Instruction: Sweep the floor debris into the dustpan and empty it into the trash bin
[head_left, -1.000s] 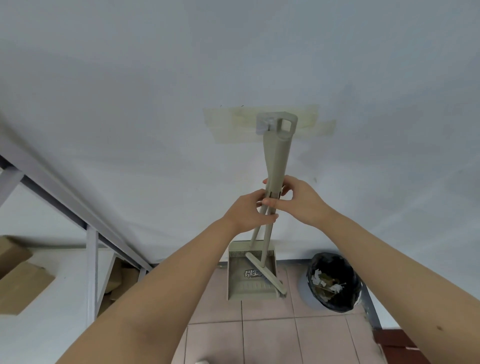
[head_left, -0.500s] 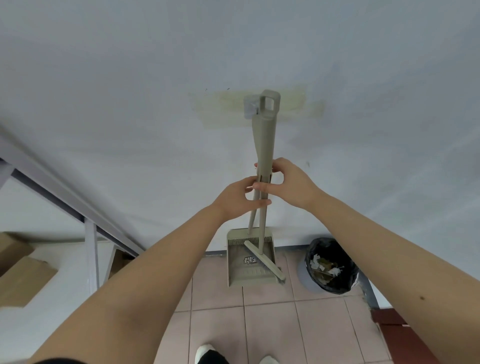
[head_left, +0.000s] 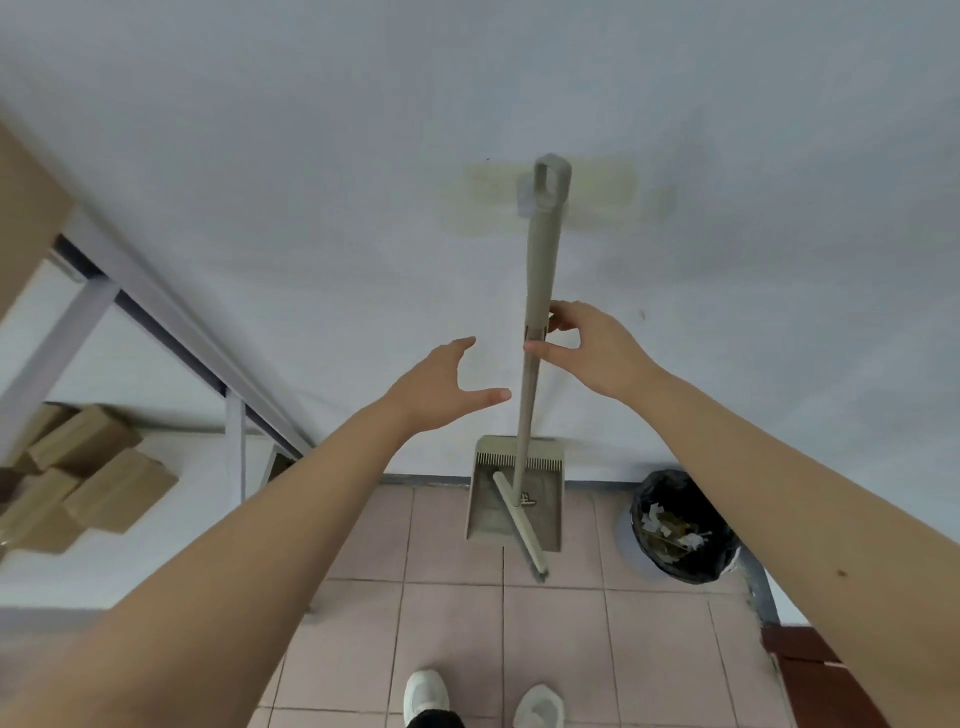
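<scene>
A beige broom-and-dustpan set hangs upright against the white wall, its looped handle top (head_left: 551, 179) on a wall hook. The long handle (head_left: 540, 249) runs down to the dustpan (head_left: 485, 514), which hangs just above the tiled floor with the broom blade (head_left: 521, 527) slanting across its tray. My right hand (head_left: 597, 353) pinches the handle at mid-height between thumb and fingers. My left hand (head_left: 441, 384) is off the handle, just left of it, with fingers spread and nothing in it. The trash bin (head_left: 675, 525), lined with a black bag and holding paper scraps, stands right of the dustpan.
A grey metal shelf frame (head_left: 156, 312) runs along the left with cardboard boxes (head_left: 93, 478) stacked under it. My white shoes (head_left: 426, 696) stand on the pink floor tiles (head_left: 457, 623). A red-brown object (head_left: 810, 670) sits at the lower right.
My left hand has let go of the handle and moved left, opening. My right hand stays on the handle. The view has tilted down, showing more floor and my shoes.
</scene>
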